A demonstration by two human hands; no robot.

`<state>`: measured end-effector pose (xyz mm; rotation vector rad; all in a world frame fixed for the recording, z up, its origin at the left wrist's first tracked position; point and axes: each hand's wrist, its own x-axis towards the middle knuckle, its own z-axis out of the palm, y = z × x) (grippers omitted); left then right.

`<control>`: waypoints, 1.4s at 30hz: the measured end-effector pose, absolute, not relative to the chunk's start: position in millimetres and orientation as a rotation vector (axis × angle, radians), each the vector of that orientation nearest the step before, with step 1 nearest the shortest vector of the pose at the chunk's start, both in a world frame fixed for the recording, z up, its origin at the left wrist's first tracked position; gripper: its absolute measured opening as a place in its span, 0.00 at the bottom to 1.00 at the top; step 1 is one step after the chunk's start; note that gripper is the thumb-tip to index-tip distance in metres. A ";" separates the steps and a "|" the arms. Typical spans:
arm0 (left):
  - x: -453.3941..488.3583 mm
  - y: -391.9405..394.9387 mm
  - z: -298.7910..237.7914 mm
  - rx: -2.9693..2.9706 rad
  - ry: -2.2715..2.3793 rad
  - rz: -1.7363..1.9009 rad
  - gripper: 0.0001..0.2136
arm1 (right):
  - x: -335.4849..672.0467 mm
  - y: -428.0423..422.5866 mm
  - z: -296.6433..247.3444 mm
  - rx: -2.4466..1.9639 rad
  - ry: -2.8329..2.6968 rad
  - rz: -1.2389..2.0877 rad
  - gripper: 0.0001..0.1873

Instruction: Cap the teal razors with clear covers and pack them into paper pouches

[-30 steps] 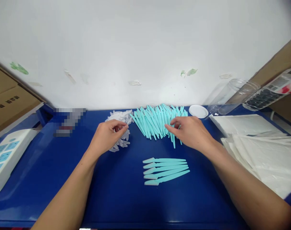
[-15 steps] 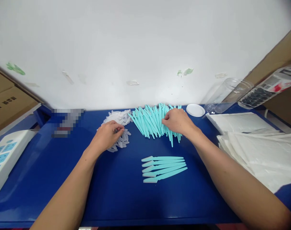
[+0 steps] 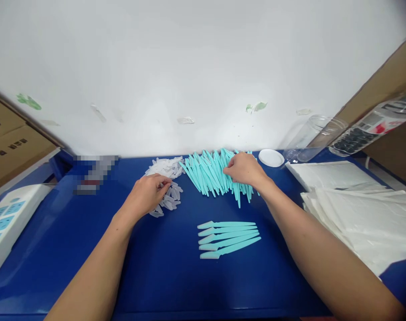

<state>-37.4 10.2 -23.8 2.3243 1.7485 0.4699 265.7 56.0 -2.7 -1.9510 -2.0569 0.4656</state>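
My left hand (image 3: pixel 149 191) is over a pile of small translucent white blade caps (image 3: pixel 174 194), thumb and fingertips pinched together; anything between them is too small to make out. At the right part of a heap of teal eyebrow razors (image 3: pixel 206 171), my right hand (image 3: pixel 245 169) has its fingers closed in a pinch. Its fingertips are against the heap, and what they grip is hidden. Nearer to me, several teal razors lie in a loose row (image 3: pixel 229 240), their blade ends pointing left and handles fanned slightly to the right.
On the blue table (image 3: pixel 176 285), a white round lid (image 3: pixel 271 158) and a clear plastic jar (image 3: pixel 310 140) stand near the wall. White packets (image 3: pixel 366 214) are stacked at the right. A white power strip (image 3: pixel 17 223) lies at the left, by cardboard boxes (image 3: pixel 15 138).
The view has shifted slightly, so the table sits a little lower in the picture. Both hands stay at their piles with fingers pinched. The row of razors is unchanged.
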 end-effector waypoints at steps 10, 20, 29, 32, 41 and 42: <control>-11.6 -3.2 -11.7 1.507 1.417 0.840 0.19 | 272.9 3.6 10.7 -1.486 -1.811 1.293 0.03; -2.5 -3.0 -17.7 1.188 1.191 0.911 0.18 | 284.8 -11.5 -6.4 -1.340 -1.838 1.494 0.11; 6.3 -14.2 -15.5 1.406 1.160 0.720 0.15 | 277.2 -12.9 -5.7 -1.397 -1.731 1.523 0.17; 6.3 -10.7 -19.6 1.287 1.248 0.905 0.14 | 279.9 -11.8 -6.4 -1.427 -1.748 1.525 0.17; 11.7 -6.0 -22.6 0.987 1.258 1.091 0.16 | 288.5 -7.3 -8.6 -1.403 -1.895 1.456 0.17; 13.4 -6.7 -22.5 0.986 1.255 1.076 0.16 | 288.5 -7.2 -8.0 -1.407 -1.896 1.457 0.17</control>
